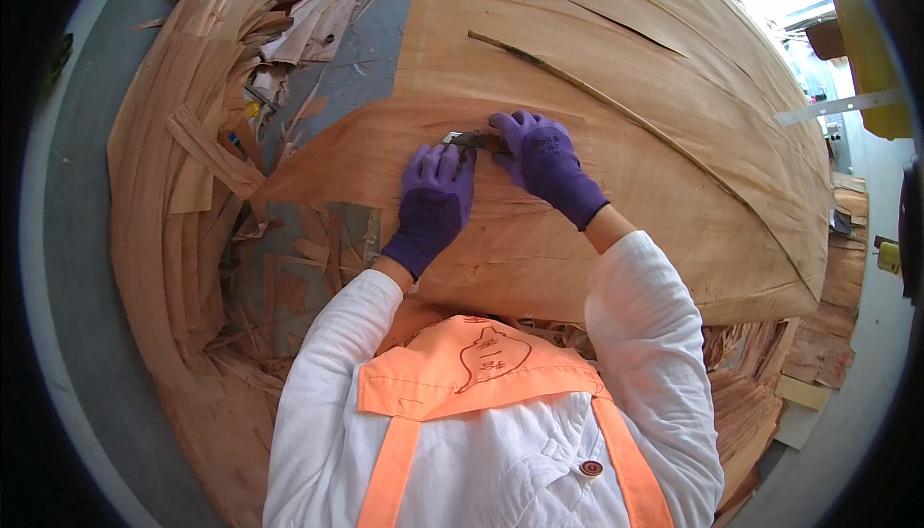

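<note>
A broad sheet of reddish-brown wood veneer (pixel 337 148) lies over a paler stack, its pointed end reaching left. In a purple glove, my left hand (pixel 435 196) rests on the veneer with its fingers laid forward. My right hand (pixel 549 157), gloved alike, is closed around a knife (pixel 489 141) whose dark, flat blade points left to the left fingertips. A small whitish, shiny piece (pixel 452 138) shows at those fingertips; I cannot tell whether it belongs to the knife. The right palm hides the knife's handle.
A long thin wooden stick (pixel 616 104) lies diagonally on the pale veneer stack (pixel 731 143). Bundled veneer offcuts (pixel 183 181) are heaped at the left, with torn scraps (pixel 313 254) beside them. At the right, a metal ruler-like strip (pixel 837 106) juts inward.
</note>
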`<state>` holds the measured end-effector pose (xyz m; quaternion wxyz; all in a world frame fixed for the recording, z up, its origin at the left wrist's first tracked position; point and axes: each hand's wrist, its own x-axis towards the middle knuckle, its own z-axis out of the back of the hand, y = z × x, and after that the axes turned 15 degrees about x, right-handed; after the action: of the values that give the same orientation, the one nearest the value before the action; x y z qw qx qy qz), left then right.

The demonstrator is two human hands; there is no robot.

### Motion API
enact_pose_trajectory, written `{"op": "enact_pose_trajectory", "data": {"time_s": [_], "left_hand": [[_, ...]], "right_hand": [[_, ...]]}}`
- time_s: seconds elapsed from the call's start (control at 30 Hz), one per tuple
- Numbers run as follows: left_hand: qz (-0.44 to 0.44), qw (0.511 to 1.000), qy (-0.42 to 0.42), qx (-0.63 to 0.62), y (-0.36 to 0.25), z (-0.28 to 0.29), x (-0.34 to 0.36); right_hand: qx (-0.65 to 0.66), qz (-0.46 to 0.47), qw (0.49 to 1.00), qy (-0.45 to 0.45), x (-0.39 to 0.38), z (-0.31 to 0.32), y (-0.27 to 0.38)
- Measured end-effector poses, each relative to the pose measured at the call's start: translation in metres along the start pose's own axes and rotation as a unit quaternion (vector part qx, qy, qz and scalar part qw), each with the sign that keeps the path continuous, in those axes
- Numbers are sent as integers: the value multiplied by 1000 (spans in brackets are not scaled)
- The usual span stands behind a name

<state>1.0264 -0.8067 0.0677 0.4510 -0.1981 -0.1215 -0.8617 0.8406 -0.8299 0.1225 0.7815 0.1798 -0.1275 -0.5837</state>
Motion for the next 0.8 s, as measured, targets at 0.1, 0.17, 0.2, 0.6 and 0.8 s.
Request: {"op": "enact_pose_trajectory", "data": {"time_s": [0.1,0.17,0.2,0.6,0.8], "left_hand": [[-2,1000,9,4,0,2,0],[-2,1000,11,5,1,2,0],[-2,1000,11,6,0,2,-1],[6,999,-34,4,-2,-3,-1],[65,974,-100,-192,40,34,-8]], "right_hand": [[49,15,998,-25,-8,7,-10],[51,13,997,-56,-12,18,-18],[30,-2,996,-88,-12,23,-25],[68,-117,977,-165,-27,36,-61],[60,-32,975,-214,-42,91,9]]}}
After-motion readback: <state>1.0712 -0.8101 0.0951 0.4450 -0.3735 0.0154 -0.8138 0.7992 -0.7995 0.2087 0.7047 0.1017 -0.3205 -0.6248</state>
